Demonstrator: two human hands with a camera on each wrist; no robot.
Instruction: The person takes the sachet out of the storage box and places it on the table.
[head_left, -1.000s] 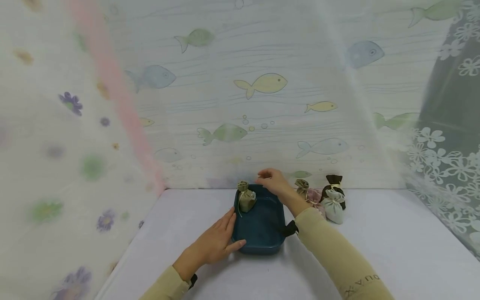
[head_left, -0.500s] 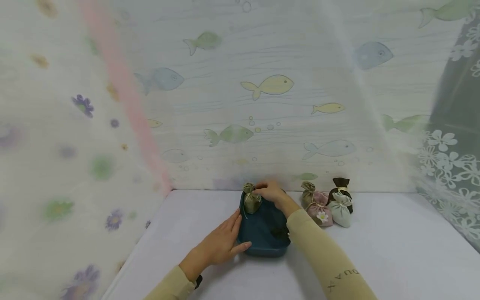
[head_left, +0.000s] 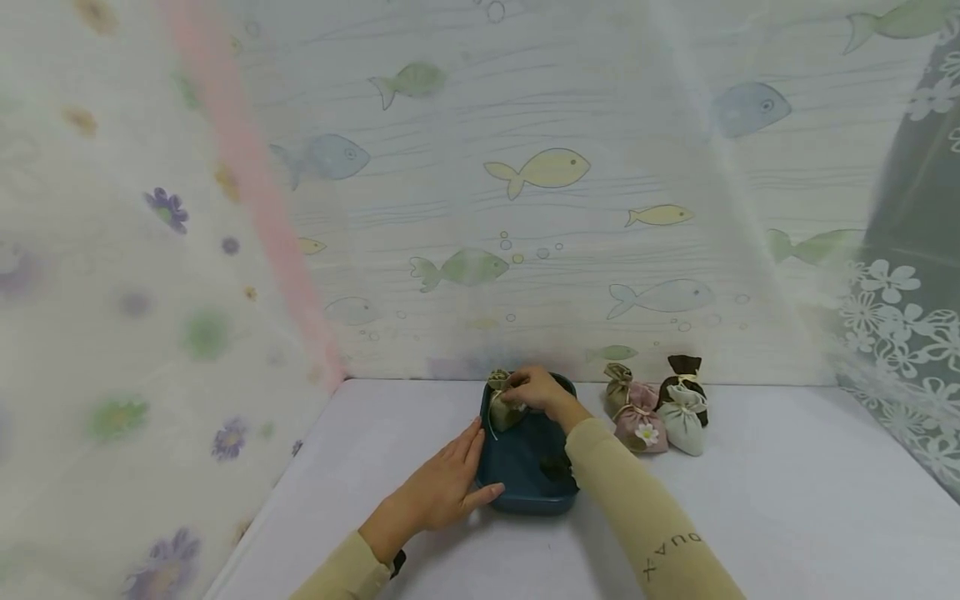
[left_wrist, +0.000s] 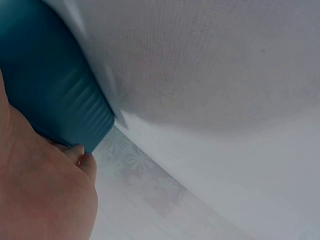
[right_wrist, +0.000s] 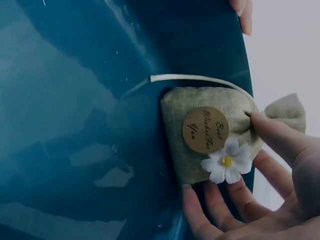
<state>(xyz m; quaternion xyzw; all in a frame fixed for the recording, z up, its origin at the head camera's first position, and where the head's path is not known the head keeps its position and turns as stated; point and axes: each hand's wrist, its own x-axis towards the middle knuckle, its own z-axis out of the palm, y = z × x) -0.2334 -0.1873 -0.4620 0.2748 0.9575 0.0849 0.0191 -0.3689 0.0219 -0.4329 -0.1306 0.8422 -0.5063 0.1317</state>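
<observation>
A deep blue rectangular dish [head_left: 529, 505] stands on the white table. My left hand [head_left: 441, 485] lies along its left side, fingers straight against the wall and thumb by the near corner. In the dish's far left corner is an olive-green drawstring sachet [right_wrist: 192, 97] with a white flower and a round "Best Wishes For You" label. My right hand [head_left: 542, 392] holds this sachet, thumb at its tied neck and fingers along its side. The sachet's top sticks out over the rim, and its pale cord trails inside the dish.
To the right of the dish several more sachets stand close together: an olive one [head_left: 617, 387], a pink one [head_left: 639, 417] with a white flower, a dark brown one [head_left: 684, 367] and a pale one [head_left: 683, 425]. A fish-print curtain [head_left: 525, 317] hangs behind the table.
My right hand has come from above the dish's far edge, left and down to the sachet, and taken hold of it. The sachet sits slightly lower. My left hand stays against the dish.
</observation>
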